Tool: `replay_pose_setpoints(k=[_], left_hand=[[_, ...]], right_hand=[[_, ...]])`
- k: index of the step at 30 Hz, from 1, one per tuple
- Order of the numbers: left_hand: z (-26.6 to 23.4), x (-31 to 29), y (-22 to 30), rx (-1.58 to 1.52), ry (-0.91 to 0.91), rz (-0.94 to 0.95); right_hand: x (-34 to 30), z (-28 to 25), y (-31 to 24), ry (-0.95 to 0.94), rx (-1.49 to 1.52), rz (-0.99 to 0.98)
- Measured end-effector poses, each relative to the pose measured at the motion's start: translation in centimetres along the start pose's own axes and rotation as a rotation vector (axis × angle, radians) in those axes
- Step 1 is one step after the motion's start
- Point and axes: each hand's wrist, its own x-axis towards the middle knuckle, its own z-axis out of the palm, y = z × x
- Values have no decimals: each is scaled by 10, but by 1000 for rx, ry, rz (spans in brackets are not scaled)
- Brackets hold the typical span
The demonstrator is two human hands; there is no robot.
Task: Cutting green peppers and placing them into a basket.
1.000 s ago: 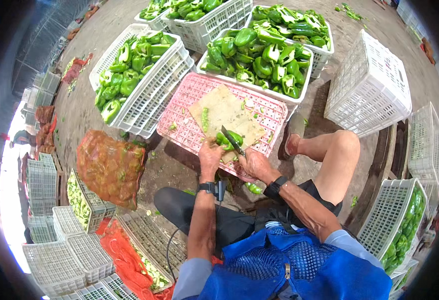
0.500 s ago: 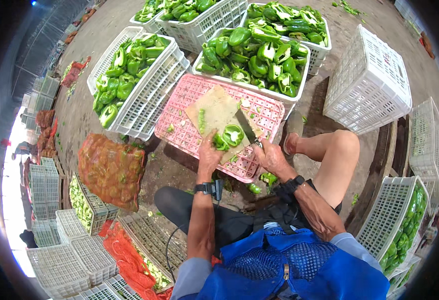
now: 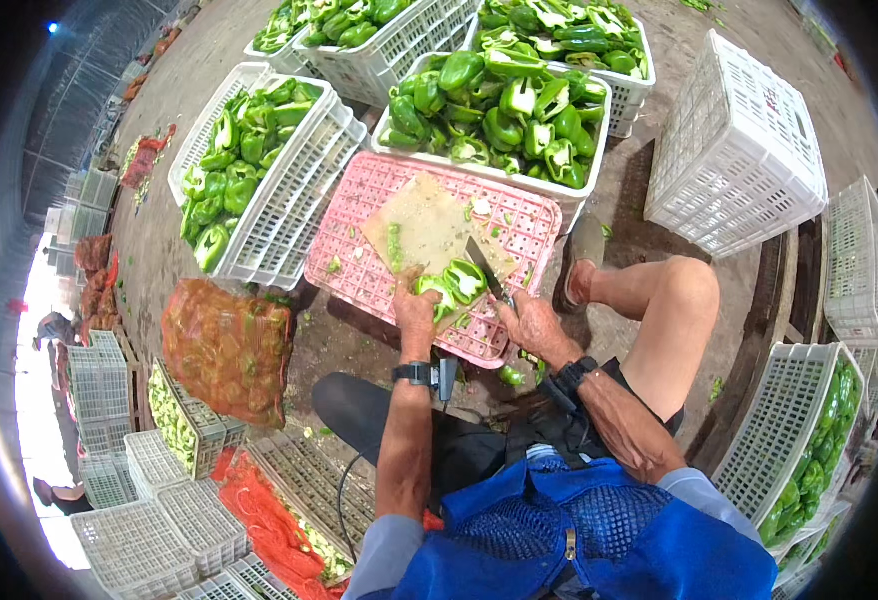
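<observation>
At centre frame, the right hand [image 3: 539, 326] gripped a knife [image 3: 482, 264], its blade slanting to the upper left, its handle mostly covered; the left hand [image 3: 416, 308] gripped one pepper half [image 3: 433, 294], partly hiding it. Another half [image 3: 465, 281] lay just beside, cut face up, over the board [image 3: 419, 215]. A far crate [image 3: 409, 62] was cut off above.

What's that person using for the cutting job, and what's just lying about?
In the job:
Knife, in right hand
Pepper half, in left hand
Board
Pink crate under it
Pepper crate just beyond, probably

Seemingly just lying about:
Net sack
Red netting
</observation>
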Motion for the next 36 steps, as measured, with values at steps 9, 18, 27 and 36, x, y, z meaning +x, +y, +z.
replay_pose_setpoints(k=[9, 18, 27, 36], left_hand=[[30, -3, 19, -422, -174, -359], [55, 8, 21, 665, -298, 169], [84, 10, 45, 1149, -440, 415], [60, 25, 23, 817, -417, 388]], right_hand=[[2, 11, -4, 236, 171, -63], [20, 6, 4, 123, 156, 74], [14, -4, 15, 204, 143, 144], [12, 5, 24, 226, 142, 132]])
